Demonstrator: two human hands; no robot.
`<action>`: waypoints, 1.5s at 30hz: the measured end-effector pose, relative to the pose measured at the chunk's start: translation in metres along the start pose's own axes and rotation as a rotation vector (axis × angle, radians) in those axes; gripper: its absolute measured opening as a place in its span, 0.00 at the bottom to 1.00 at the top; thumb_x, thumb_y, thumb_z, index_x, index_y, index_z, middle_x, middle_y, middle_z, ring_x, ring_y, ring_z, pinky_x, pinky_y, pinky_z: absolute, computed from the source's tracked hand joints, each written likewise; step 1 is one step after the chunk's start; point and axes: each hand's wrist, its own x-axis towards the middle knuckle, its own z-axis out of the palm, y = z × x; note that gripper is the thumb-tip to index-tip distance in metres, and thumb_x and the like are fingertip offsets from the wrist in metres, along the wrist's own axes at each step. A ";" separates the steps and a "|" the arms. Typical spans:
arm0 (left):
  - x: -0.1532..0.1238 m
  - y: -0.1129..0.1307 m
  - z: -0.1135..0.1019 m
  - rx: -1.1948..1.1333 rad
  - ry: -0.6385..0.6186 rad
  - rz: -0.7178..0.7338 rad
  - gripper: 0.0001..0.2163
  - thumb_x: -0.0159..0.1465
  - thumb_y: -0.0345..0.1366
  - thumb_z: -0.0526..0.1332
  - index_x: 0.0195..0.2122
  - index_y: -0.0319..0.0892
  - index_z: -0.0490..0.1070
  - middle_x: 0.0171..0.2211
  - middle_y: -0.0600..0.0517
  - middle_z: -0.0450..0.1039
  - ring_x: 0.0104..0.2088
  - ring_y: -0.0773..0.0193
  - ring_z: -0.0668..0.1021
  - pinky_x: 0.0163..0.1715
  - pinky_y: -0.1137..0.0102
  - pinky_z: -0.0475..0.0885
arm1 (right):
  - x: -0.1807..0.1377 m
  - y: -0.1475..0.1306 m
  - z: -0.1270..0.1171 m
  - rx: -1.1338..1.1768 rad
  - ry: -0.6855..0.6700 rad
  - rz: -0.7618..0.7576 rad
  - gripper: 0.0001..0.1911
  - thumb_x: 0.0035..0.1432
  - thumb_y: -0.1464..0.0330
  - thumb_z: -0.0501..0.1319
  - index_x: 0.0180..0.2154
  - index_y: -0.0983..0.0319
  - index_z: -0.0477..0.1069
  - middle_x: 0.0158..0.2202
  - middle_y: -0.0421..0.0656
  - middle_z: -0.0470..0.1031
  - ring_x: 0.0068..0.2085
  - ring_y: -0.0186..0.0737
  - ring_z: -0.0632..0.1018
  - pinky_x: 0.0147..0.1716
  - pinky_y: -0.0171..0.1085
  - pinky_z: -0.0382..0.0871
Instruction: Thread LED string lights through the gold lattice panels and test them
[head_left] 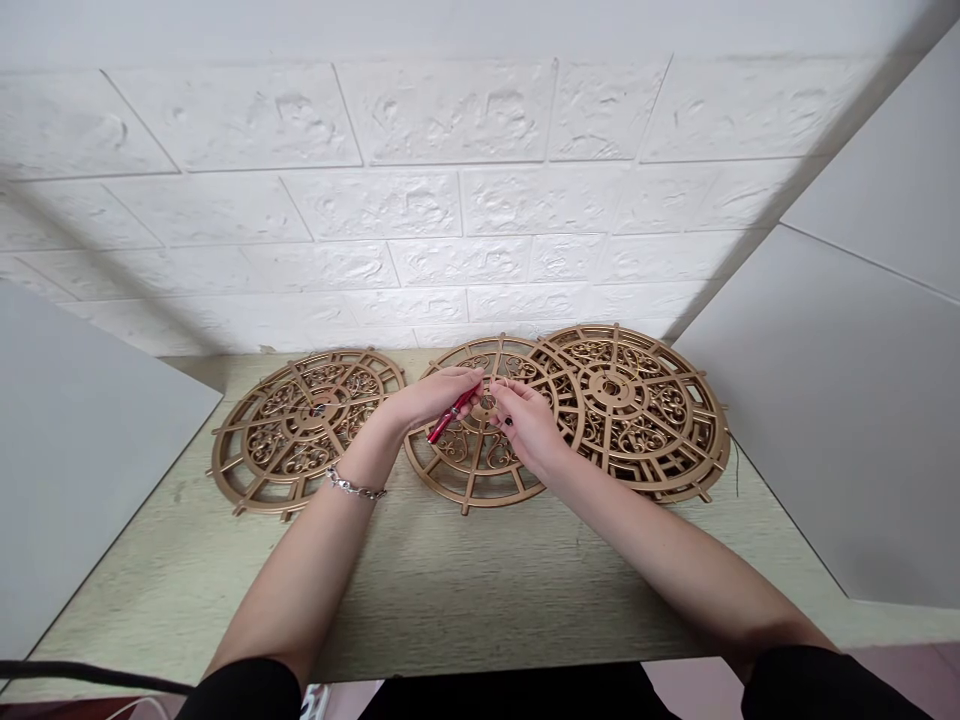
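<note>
My left hand [446, 394] is closed around a slim, shiny red pen-like tool [444, 424]; its exact kind cannot be made out. Fingertips of my right hand [526, 420] are pinched close to those of the left, and a thin pale strand seems to show between them, too small to name. A small dark spot shows at the right fingers. Both hands are over the middle gold openwork disc [466, 490], which has scrollwork and a round hub partly hidden by my fingers.
Another gold disc [259, 490] lies at left, with dark wires at its hub. Several stacked discs [660, 490] stand at right, overlapping the middle one. The pale wooden tabletop [480, 590] ends at a white brick-patterned wall [450, 205], between grey side panels. A black cable [97, 674] crosses lower left.
</note>
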 end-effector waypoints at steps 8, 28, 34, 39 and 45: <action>0.004 -0.007 0.000 -0.102 -0.108 -0.104 0.18 0.61 0.50 0.51 0.23 0.40 0.59 0.17 0.57 0.55 0.16 0.74 0.57 0.15 0.75 0.52 | -0.001 0.000 -0.001 -0.095 -0.056 -0.025 0.09 0.38 0.65 0.65 0.22 0.63 0.68 0.22 0.35 0.67 0.23 0.27 0.63 0.25 0.31 0.60; 0.001 -0.004 0.000 0.065 -0.081 -0.126 0.13 0.56 0.41 0.53 0.19 0.41 0.56 0.17 0.56 0.52 0.16 0.72 0.53 0.15 0.73 0.47 | 0.005 0.012 -0.004 -0.298 -0.107 -0.112 0.05 0.42 0.67 0.58 0.24 0.62 0.67 0.25 0.38 0.70 0.26 0.30 0.68 0.26 0.31 0.62; 0.002 -0.005 0.000 0.055 -0.099 -0.110 0.11 0.55 0.40 0.52 0.18 0.41 0.56 0.17 0.55 0.52 0.16 0.72 0.54 0.15 0.73 0.48 | 0.004 0.012 -0.005 -0.328 -0.125 -0.117 0.04 0.43 0.68 0.58 0.24 0.62 0.66 0.25 0.38 0.70 0.27 0.30 0.69 0.27 0.31 0.62; 0.002 -0.004 -0.001 0.033 -0.106 -0.134 0.14 0.56 0.43 0.49 0.18 0.42 0.56 0.17 0.55 0.51 0.16 0.71 0.53 0.15 0.71 0.47 | 0.005 0.012 -0.006 -0.348 -0.148 -0.122 0.04 0.45 0.67 0.57 0.24 0.62 0.66 0.24 0.38 0.69 0.27 0.31 0.69 0.27 0.31 0.63; 0.004 -0.006 -0.002 0.009 -0.119 -0.164 0.15 0.57 0.43 0.49 0.17 0.41 0.57 0.16 0.55 0.52 0.16 0.71 0.53 0.15 0.72 0.48 | 0.005 0.013 -0.007 -0.363 -0.147 -0.133 0.04 0.44 0.68 0.57 0.24 0.62 0.65 0.24 0.38 0.70 0.26 0.31 0.69 0.25 0.31 0.61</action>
